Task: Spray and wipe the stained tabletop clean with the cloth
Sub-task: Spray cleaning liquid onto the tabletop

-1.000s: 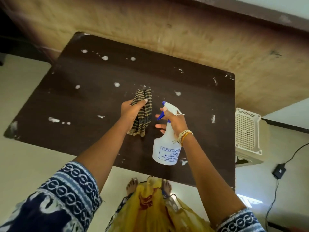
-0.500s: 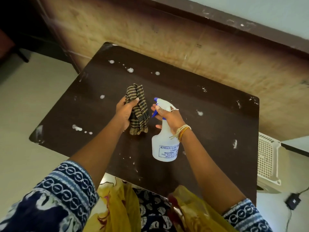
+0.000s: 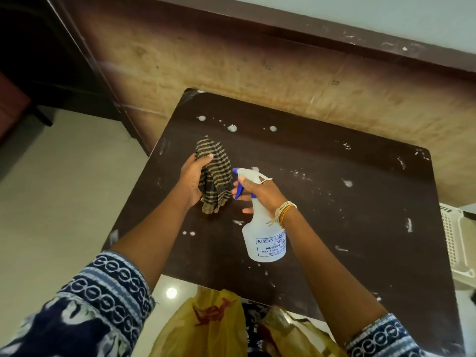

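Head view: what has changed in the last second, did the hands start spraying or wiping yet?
Little changed. The view shifted, so the tabletop sits further right in frame. The left hand still grips the striped cloth; the right hand still holds the spray bottle. White stains remain; no wiping visible.

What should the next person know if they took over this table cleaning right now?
Left hand grips the bunched striped cloth, held up over the tabletop.
Right hand holds the spray bottle by its neck, fingers at the blue trigger, nozzle aimed toward the cloth and the table's left side.
Done: both tools picked up. No wiped patch is visible.
Left: white stains are scattered across the dark top, along the far edge, at the right and near the front. Spray them, then wipe them all with the cloth.
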